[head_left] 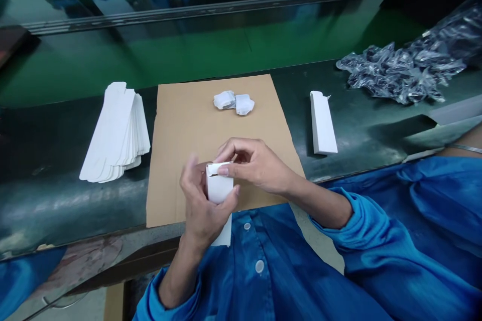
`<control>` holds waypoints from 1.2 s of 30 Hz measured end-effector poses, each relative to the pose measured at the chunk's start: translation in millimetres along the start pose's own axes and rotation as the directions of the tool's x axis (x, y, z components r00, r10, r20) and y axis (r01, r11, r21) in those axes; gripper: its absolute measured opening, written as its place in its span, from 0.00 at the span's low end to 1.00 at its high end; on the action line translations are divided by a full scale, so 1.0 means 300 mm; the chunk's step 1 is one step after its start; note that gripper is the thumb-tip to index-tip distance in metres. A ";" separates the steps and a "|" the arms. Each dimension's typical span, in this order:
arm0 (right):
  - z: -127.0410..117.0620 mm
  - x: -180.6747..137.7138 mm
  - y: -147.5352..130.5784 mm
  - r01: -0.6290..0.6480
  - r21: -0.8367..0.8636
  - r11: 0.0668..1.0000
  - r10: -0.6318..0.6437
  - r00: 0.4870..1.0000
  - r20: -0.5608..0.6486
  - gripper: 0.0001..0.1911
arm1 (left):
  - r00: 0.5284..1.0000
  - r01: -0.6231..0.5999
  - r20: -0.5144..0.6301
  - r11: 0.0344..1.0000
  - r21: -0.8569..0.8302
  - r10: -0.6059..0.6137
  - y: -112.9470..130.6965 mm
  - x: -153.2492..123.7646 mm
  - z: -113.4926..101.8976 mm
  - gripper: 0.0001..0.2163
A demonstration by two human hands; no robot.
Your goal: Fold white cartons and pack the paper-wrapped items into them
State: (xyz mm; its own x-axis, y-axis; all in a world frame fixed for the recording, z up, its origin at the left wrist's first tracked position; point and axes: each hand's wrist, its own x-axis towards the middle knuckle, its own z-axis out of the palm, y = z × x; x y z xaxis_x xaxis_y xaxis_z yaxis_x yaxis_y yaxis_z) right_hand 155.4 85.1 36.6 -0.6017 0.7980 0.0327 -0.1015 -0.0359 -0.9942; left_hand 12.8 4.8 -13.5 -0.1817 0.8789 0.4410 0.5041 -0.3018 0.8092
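Observation:
A slim white carton (220,189) is held upright in front of my chest, over the near edge of a brown cardboard sheet (181,130). My left hand (205,205) wraps around its sides, thumb across the front; the raised fingers are slightly blurred. At the top end, my right hand (252,163) pinches the end flap between thumb and fingers. A narrow dark gap shows beneath that flap. Whatever is inside the carton is hidden. Farther back on the cardboard lie two small white wrapped packets (244,104), side by side.
Left of the cardboard lies a fanned stack of flat white carton blanks (116,135). A folded white box (323,123) rests on the right, near a heap of clear plastic-wrapped items (399,72). Beyond the dark green table runs a green panel (211,42). Another person's blue sleeve (444,185) is at right.

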 end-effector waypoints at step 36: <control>-0.389 0.111 0.073 -0.148 -0.943 0.299 -0.235 0.946 -0.223 0.16 | 0.640 -0.603 0.745 0.724 0.336 0.187 -0.113 0.123 -0.172 0.29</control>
State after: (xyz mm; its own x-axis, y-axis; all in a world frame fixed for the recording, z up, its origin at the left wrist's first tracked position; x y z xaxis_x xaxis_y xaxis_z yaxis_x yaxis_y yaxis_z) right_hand 225.4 181.1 4.0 -0.3692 0.8975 0.2414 0.8052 0.4386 -0.3991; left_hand -54.6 28.4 -4.5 0.6071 0.7815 0.1439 0.7583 -0.6239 0.1891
